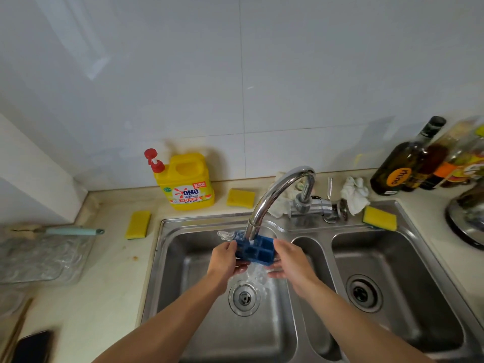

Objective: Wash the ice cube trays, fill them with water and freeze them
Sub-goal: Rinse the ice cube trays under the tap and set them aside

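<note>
While under running water, blue gridded ice cube tray [255, 250].

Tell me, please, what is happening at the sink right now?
A person is holding a blue ice cube tray under the running faucet, left hand on one end and right hand on the other. Water splashes off the tray into the left basin of the sink. A yellow detergent bottle and three yellow sponges sit around the sink, untouched at this moment. Only this one tray is in view, so washing or rinsing seems to be under way.
</note>
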Demonstrator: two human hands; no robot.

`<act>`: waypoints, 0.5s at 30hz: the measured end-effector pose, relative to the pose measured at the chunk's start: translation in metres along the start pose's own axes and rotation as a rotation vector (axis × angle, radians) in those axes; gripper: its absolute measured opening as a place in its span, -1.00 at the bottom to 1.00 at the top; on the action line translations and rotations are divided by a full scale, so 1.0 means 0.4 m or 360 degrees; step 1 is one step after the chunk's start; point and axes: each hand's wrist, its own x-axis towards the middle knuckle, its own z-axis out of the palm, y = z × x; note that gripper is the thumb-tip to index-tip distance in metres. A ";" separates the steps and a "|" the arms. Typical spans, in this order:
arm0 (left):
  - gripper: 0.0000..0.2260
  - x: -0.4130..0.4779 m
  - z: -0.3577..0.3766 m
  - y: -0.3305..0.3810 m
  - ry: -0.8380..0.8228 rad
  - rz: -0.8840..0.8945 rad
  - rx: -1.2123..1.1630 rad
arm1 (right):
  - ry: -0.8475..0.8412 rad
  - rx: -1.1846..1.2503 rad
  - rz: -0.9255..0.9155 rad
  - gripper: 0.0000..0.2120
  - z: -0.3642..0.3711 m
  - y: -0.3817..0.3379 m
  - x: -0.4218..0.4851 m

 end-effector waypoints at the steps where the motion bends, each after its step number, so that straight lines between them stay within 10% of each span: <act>1: -0.78 -0.007 0.007 0.001 -0.0046 0.0038 0.0019 | 0.0025 0.0031 0.0049 -0.74 -0.008 0.004 0.000; 15: -0.82 -0.039 0.031 0.036 -0.0074 0.0189 0.0037 | -0.0072 0.0287 0.0196 -0.74 -0.019 -0.005 -0.019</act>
